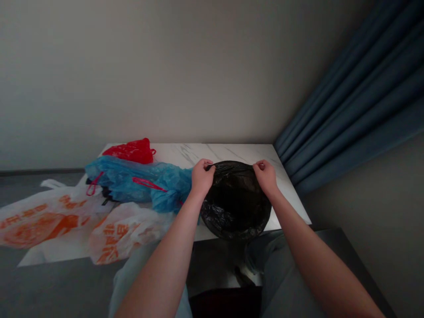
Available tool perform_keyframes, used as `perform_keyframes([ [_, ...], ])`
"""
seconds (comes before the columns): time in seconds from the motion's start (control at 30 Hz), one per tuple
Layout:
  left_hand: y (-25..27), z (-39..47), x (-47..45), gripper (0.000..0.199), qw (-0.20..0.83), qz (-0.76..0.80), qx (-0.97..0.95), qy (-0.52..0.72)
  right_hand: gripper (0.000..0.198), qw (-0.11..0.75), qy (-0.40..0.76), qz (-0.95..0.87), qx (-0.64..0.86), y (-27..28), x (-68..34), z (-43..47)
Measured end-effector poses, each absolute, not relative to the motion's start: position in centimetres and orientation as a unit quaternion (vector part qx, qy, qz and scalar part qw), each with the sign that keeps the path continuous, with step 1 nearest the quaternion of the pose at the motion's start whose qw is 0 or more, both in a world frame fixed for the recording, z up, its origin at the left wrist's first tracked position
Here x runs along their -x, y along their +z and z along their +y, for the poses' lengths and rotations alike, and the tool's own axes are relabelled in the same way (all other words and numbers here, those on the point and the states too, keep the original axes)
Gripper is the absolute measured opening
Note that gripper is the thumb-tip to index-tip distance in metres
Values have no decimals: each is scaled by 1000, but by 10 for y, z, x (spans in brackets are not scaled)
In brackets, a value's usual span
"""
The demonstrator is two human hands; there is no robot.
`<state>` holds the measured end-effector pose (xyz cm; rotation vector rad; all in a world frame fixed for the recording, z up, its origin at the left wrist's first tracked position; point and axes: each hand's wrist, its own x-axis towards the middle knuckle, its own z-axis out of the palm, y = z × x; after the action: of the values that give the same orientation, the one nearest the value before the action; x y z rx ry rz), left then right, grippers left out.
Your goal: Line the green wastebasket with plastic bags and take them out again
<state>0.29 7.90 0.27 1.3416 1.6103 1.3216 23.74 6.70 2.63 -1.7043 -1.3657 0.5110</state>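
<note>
A black plastic bag [236, 229] hangs wide, its round mouth facing up toward me, over the front part of the white marbled table. My left hand [202, 176] pinches the far left part of its rim between thumb and fingers. On the far right part of the rim, my right hand [266, 175] grips in the same way. The far edge is stretched between both hands. Inside, the bag is too dark to make out. A blue plastic bag [129, 176] with red drawstrings lies just left of my left hand.
Behind the blue bag lies a red plastic bag [132, 151]. Two white bags with orange print [56, 212] spread at the left, one over the table's edge. The marbled table [291, 203] backs onto a grey wall; a blue curtain [357, 92] hangs at the right.
</note>
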Motion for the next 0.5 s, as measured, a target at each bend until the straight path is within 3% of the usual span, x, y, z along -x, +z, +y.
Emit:
perform_keyframes([
  [0.27,17,78,-7,11,290,591,-519,545,42,508,351,-517,593,26,-231,58],
  [0.5,16,79,5,13,315,663,-492,469,40,514,296,-512,621,20,-246,67],
])
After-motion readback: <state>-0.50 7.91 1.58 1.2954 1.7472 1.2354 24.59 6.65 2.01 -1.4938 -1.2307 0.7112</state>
